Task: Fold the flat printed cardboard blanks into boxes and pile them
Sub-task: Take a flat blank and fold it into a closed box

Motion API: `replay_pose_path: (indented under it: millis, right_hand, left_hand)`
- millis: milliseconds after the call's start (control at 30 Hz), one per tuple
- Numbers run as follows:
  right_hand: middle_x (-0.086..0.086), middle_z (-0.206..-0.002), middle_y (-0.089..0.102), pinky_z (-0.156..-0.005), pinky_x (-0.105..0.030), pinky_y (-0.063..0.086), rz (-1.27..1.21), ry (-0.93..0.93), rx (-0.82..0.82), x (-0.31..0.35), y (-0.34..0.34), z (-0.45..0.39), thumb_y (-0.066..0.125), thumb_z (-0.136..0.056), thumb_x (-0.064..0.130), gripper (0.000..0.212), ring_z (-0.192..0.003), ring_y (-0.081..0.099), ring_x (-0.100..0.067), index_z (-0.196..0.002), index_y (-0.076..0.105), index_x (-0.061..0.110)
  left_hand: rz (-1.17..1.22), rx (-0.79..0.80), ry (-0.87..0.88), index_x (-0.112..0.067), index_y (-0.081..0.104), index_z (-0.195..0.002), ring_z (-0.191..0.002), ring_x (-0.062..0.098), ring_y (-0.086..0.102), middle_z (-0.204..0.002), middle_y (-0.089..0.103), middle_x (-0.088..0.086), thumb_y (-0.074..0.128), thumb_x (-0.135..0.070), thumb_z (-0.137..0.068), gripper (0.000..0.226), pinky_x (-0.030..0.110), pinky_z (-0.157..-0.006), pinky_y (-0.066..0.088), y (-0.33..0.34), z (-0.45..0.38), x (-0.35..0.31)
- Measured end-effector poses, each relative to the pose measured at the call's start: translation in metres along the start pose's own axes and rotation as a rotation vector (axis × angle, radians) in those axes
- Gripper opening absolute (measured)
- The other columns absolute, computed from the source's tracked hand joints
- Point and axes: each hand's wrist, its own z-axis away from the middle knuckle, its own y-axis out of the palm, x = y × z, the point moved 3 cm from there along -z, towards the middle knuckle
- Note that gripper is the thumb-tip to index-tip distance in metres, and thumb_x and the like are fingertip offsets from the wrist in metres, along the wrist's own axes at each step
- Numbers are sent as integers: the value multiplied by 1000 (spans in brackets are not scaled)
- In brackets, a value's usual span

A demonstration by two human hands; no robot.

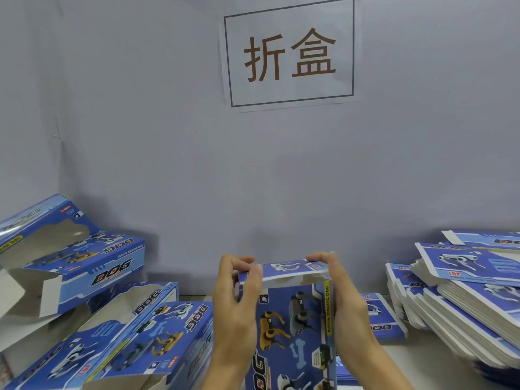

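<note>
At lower centre of the frame the left hand (pixel 236 302) and the right hand (pixel 342 299) hold one part-formed box (pixel 292 327) between them, upright and end-on to the camera. Both hands are curled round its long sides, while their fingertips (pixel 318 258) pinch the top flap (pixel 284 270) and bend it over the open end; holding both sides keeps the walls square while the flap is tucked, I judge. The flap arches over a gap and is not yet seated.

Outward to the lower left, folded boxes (pixel 118 327) lie tumbled on one another, some with open ends and cut-out windows showing, a loose heap rather than a neat pile. At the right edge the flat blanks (pixel 461 291) are stacked in slanting bundles within easy reach of the right hand, with another blank (pixel 380 319) lying just behind that wrist. A strip of table (pixel 416 361) shows at lower right, and a paper sign (pixel 289 52) hangs on the grey wall at upper centre.

The box's lower end is cut off by the frame's bottom edge, so whether it is closed cannot be told; the thumbs seem hidden behind the card, and the small print is blurred
</note>
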Motion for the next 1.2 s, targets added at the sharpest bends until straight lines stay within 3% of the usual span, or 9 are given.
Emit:
replay_pose_path:
  millis: [100,267,367,500,767,933,1000,1100,1200]
  right_hand:
    - [-13,-103,74,-72,-38,62,26,21,64,-2,3,1,67,-83,47,42,-95,73,-30,-116,57,24]
    - [-7,-99,75,-63,-33,61,56,20,87,-1,2,1,73,-82,45,28,-92,74,-29,-108,63,39]
    - [-4,-98,75,-61,-32,60,66,6,76,-3,-1,0,65,-79,42,26,-91,74,-28,-105,64,41]
    - [-5,-99,74,-62,-33,61,70,-4,80,-4,-1,-2,65,-75,43,33,-90,74,-29,-107,64,41]
    - [-8,-103,73,-59,-30,60,132,-60,27,-5,-5,-3,63,-79,34,30,-88,75,-23,-109,66,33]
    - [-5,-117,69,-78,-45,61,124,-18,98,-10,-6,-1,64,-78,37,49,-99,72,-25,-126,53,42]
    - [-2,-119,68,-80,-42,61,162,-31,125,-11,-6,-1,68,-75,36,60,-103,71,-23,-130,48,49]
    - [-1,-112,70,-76,-34,62,227,-101,21,-9,-10,-4,76,-69,36,61,-96,73,-17,-123,52,52]
    - [-2,-117,66,-77,-26,60,133,-148,-244,-1,-30,-10,77,-65,47,69,-98,70,-4,-127,48,44]
  left_hand:
    - [-100,59,22,-14,54,-105,-108,21,68,-104,66,-13,59,-41,-78,39,36,-64,63,-1,1,1]
    - [-88,85,9,-18,61,-107,-104,27,70,-102,68,-6,60,-38,-89,27,47,-66,63,-5,4,1]
    - [-93,98,10,-26,64,-96,-103,28,70,-103,68,-2,59,-43,-82,22,44,-64,63,-5,4,1]
    - [-128,108,20,-27,59,-106,-103,25,71,-105,67,-8,67,-52,-74,41,41,-63,63,-4,4,-1]
    - [-293,102,152,-21,54,-116,-105,19,70,-107,63,-18,63,-29,-86,33,38,-63,63,-5,3,4]
    - [-123,103,10,-32,47,-121,-96,17,73,-104,61,-30,61,-40,-81,42,35,-62,62,1,1,5]
    - [-15,91,-65,-36,44,-123,-101,11,71,-105,62,-31,61,-46,-76,51,28,-64,61,1,-3,6]
    - [-40,126,-124,-38,36,-131,-110,8,65,-129,54,-14,69,-58,-70,72,25,-75,59,-4,-6,10]
    - [-202,268,-258,-43,34,-128,-111,14,66,-133,53,-4,85,-57,-63,83,41,-89,59,-11,-5,19]
